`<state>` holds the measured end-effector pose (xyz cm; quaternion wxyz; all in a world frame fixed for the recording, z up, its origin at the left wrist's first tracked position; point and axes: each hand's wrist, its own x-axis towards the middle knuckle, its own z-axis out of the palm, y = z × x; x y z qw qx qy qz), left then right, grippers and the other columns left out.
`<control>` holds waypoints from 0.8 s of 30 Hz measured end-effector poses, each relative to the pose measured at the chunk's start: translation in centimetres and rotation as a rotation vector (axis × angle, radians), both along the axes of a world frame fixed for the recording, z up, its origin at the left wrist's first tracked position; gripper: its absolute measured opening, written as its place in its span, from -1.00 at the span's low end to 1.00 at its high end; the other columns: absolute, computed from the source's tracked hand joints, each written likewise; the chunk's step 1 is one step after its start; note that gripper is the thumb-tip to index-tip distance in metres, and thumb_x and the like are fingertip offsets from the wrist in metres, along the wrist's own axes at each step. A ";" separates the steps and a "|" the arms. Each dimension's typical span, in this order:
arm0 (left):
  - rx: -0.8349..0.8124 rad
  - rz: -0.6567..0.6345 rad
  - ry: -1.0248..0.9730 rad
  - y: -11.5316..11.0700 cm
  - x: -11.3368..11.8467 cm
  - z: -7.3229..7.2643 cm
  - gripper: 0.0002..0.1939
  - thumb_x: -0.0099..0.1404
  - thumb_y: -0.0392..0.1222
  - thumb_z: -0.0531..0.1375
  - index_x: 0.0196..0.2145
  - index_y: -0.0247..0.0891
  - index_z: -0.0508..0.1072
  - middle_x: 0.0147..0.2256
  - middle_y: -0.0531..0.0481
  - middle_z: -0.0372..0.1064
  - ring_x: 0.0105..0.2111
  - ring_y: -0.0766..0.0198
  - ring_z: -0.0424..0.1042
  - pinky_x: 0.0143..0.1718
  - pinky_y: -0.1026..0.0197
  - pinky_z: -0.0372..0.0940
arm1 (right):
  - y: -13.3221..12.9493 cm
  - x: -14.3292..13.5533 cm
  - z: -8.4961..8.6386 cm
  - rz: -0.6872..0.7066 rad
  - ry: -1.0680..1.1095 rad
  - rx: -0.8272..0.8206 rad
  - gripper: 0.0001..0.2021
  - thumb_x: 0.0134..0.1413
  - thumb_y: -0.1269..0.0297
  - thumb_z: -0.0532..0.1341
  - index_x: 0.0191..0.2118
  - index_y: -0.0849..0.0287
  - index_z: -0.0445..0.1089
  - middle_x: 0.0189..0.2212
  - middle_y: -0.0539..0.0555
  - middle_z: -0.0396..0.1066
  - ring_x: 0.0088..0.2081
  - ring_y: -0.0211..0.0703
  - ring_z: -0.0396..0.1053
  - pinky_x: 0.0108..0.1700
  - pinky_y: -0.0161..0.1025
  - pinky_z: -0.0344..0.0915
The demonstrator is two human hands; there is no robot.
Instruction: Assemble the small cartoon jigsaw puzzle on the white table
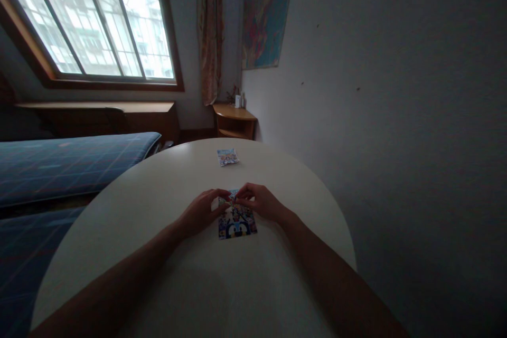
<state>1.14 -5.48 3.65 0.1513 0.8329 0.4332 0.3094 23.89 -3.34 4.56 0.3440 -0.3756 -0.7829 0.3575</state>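
A colourful printed sheet (238, 228) with a blue cartoon face along its near edge lies on the round white table (166, 269). Over the sheet's upper left part is my left hand (202, 212), its thumb and fingers bent together. My right hand (259, 202) comes in from the other side, fingertips pinched above the upper part of the sheet. The fingertips of both hands almost meet there, at something small that is too dim to make out. A smaller printed packet or card (227, 157) lies farther back on the table.
To the left is a bed with a blue plaid cover (71, 166). Behind it a long wooden desk (150, 107) stands under the window. A corner shelf (233, 112) holds small items beyond the table. A bare wall (380, 132) rises at the right.
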 end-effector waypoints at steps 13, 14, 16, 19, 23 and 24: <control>-0.029 0.005 -0.029 0.4 0.1 -0.4 -0.80 0.35 -0.04 0.15 -0.25 -0.15 0.52 -0.24 0.03 0.54 -0.22 0.20 0.50 -0.07 0.13 0.35 | -0.1 -0.2 -0.1 0.021 -0.084 0.088 -0.81 0.10 0.25 0.27 -0.17 0.20 0.45 -0.35 0.06 0.53 -0.33 -0.23 0.44 -0.26 -0.30 0.30; -0.032 0.005 -0.020 0.4 0.1 -0.4 -0.80 0.34 -0.03 0.15 -0.24 -0.14 0.53 -0.24 0.02 0.54 -0.22 0.20 0.50 -0.06 0.13 0.34 | -0.1 -0.2 -0.1 0.021 -0.090 0.096 -0.83 0.10 0.26 0.27 -0.20 0.21 0.46 -0.35 0.06 0.52 -0.33 -0.24 0.43 -0.25 -0.30 0.30; -0.041 0.004 0.002 0.3 0.1 -0.4 -0.80 0.34 -0.04 0.15 -0.25 -0.13 0.53 -0.24 0.02 0.54 -0.22 0.19 0.50 -0.06 0.13 0.34 | -0.2 -0.1 -0.1 0.023 -0.104 0.096 -0.84 0.10 0.26 0.27 -0.23 0.21 0.47 -0.35 0.06 0.52 -0.32 -0.24 0.43 -0.24 -0.30 0.29; -0.060 -0.003 0.036 0.3 0.0 -0.2 -0.79 0.34 -0.05 0.14 -0.25 -0.13 0.55 -0.24 0.01 0.55 -0.22 0.19 0.50 -0.06 0.12 0.33 | -0.2 0.0 -0.2 0.020 -0.118 0.090 -0.84 0.10 0.26 0.28 -0.21 0.21 0.48 -0.35 0.05 0.52 -0.32 -0.24 0.43 -0.24 -0.31 0.29; -0.063 -0.015 0.060 0.3 -0.1 -0.1 -0.78 0.34 -0.06 0.13 -0.22 -0.11 0.56 -0.23 0.00 0.55 -0.21 0.17 0.49 -0.05 0.10 0.33 | 0.0 0.0 -0.5 0.032 -0.127 0.085 -0.82 0.10 0.27 0.27 -0.18 0.19 0.48 -0.35 0.05 0.53 -0.32 -0.24 0.43 -0.23 -0.30 0.29; -0.061 -0.014 0.062 0.3 -0.1 -0.2 -0.78 0.34 -0.07 0.13 -0.22 -0.11 0.57 -0.23 0.00 0.55 -0.21 0.17 0.49 -0.05 0.10 0.33 | 0.0 -0.1 -0.6 0.033 -0.128 0.084 -0.82 0.10 0.27 0.27 -0.18 0.19 0.48 -0.36 0.04 0.53 -0.32 -0.24 0.44 -0.23 -0.30 0.29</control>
